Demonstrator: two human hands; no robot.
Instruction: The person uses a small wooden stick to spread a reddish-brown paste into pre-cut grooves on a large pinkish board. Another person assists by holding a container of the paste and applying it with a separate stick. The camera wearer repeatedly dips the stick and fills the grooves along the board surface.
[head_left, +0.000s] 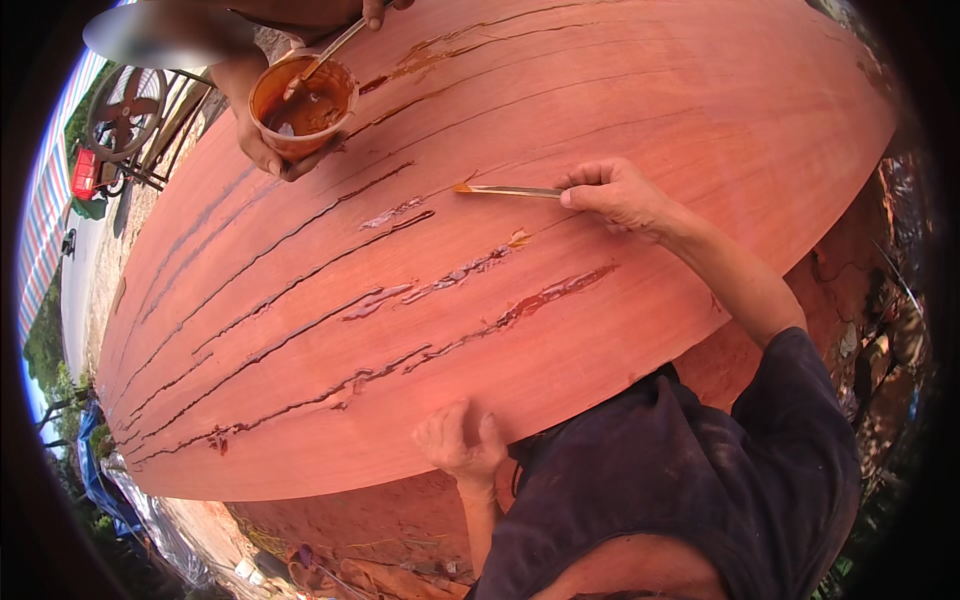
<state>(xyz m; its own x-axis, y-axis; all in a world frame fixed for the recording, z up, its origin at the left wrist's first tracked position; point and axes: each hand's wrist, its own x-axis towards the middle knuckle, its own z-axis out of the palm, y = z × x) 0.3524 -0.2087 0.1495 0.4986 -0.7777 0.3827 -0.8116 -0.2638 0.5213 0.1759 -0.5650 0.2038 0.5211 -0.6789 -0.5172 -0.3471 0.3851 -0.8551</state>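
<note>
In my right hand [620,200] a thin flat wooden stick [515,191] is pinched, its tip carrying orange-brown paste just over the planks. Beneath lies a large curved surface of reddish wooden planks [600,330], shaped like a boat hull. My left hand [460,440] rests at its near edge, holding nothing, thumb apart from the fingers. Dark seams run lengthwise; some carry glossy red-brown paste [550,297]. Across the hull, another person's hand [262,140] holds a round plastic tub [303,143] of the paste. That person's other hand [375,12] grips a stick dipped into it.
The other person leans in at the upper left. Beyond the hull's left end are a spoked wheel [127,112], a red crate [86,174] and a striped sheet [48,220]. Blue tarp [100,480] lies lower left. Reddish ground and debris [890,370] border the right side.
</note>
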